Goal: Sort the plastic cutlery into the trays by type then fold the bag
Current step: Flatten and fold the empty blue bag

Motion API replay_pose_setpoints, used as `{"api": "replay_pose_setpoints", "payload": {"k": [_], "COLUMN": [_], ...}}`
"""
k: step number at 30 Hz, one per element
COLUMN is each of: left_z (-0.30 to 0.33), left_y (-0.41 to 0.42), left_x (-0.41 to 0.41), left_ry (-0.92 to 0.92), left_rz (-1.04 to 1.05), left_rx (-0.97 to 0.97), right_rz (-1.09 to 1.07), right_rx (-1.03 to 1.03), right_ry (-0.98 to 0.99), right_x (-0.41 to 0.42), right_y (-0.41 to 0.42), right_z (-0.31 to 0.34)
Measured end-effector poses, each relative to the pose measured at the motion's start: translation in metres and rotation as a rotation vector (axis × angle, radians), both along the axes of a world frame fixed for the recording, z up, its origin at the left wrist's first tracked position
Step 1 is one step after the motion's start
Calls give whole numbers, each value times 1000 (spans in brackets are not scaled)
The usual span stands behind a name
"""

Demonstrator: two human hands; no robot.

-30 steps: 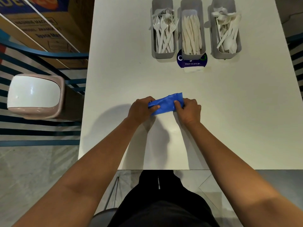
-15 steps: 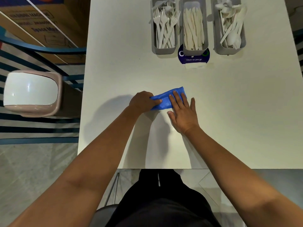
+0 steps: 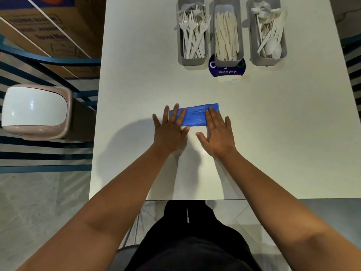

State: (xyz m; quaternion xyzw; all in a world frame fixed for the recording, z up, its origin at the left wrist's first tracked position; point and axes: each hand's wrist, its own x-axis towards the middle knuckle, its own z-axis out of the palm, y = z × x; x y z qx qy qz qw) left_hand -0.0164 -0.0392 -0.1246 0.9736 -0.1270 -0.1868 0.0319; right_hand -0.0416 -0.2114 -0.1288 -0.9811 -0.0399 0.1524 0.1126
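A blue plastic bag (image 3: 195, 117), folded into a flat strip, lies on the white table (image 3: 273, 133). My left hand (image 3: 170, 130) lies flat with straight fingers pressing on the strip's left end. My right hand (image 3: 216, 133) lies flat too, its fingers pressing the right end. Three grey trays stand at the far edge: the left tray (image 3: 192, 60) holds white forks, the middle tray (image 3: 228, 62) holds knives, the right tray (image 3: 268, 60) holds spoons.
A round dark blue sticker (image 3: 226, 70) reading "Clean as you go" peeks out under the middle tray. A white swing-lid bin (image 3: 35, 112) stands left of the table, beside a blue chair frame (image 3: 48, 59) and a cardboard box (image 3: 48, 26).
Both hands went from pinching the bag's ends to lying flat on it. The bag is now a longer, flatter strip.
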Motion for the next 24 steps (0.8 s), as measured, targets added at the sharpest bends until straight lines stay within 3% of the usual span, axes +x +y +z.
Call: {"api": "replay_pose_setpoints", "payload": {"k": [5, 8, 13, 18, 24], "left_z": [10, 19, 32, 28, 27], "left_y": [-4, -18, -37, -45, -53], "left_x": [-9, -12, 0, 8, 14], "left_ry": [-178, -37, 249, 378, 429], "left_rz": [411, 621, 836, 902, 786], "left_rx": [-313, -600, -781, -843, -857], "right_rz": [-112, -130, -166, -183, -169], "right_rx": [-75, -90, -8, 98, 202], "right_ry": [3, 1, -58, -95, -224], "right_x": [-2, -6, -18, -32, -43], "right_y": [16, 24, 32, 34, 30], "right_z": [13, 19, 17, 8, -1]}}
